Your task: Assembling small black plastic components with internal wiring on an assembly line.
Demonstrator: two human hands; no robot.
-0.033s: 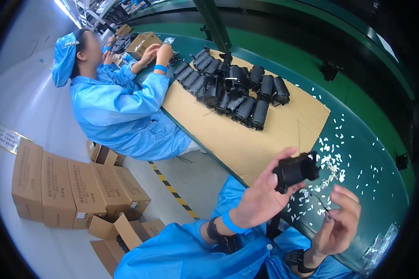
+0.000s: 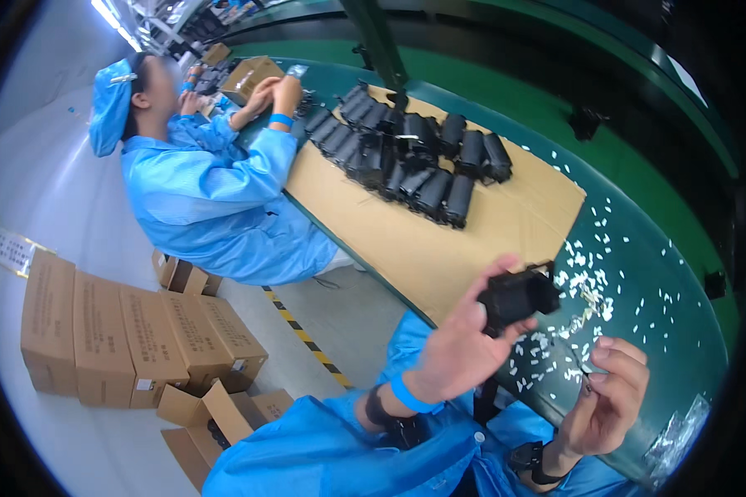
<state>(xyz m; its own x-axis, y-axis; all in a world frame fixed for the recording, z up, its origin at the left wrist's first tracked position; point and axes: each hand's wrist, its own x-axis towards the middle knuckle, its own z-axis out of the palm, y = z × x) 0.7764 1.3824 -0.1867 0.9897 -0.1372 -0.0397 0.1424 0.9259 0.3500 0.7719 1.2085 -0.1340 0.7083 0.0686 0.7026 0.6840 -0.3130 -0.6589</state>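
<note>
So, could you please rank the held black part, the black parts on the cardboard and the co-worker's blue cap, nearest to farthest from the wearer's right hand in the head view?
1. Held black part: upper left, in the left hand.
2. Black parts on the cardboard: farther up-left.
3. Blue cap: far upper left.

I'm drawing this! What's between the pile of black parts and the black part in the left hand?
The head view shows bare tan cardboard, then part of the left hand, between the pile and held part.
</note>
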